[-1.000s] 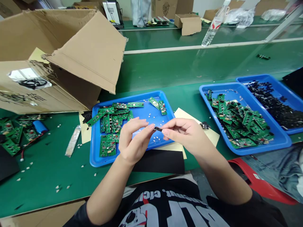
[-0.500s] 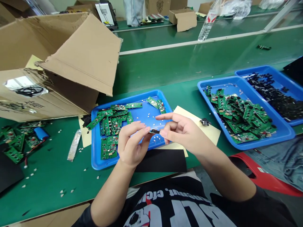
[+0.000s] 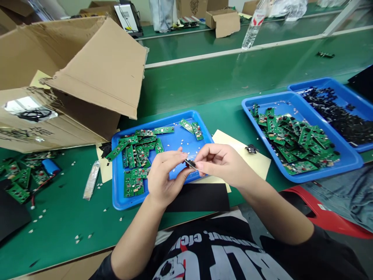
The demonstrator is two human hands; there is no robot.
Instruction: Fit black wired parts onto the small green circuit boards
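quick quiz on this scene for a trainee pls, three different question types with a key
1. Multiple choice: what do the left hand and right hand hold between their fingers?
a) a sheet of yellow paper
b) a small dark part
c) the blue cylinder
2. True or false: in this view, the clear bottle is to the left of the large cardboard box.
3. Fill in the colour: the rightmost blue tray holds a heap of small ____ parts.

Key:
1. b
2. False; the clear bottle is to the right of the large cardboard box.
3. black
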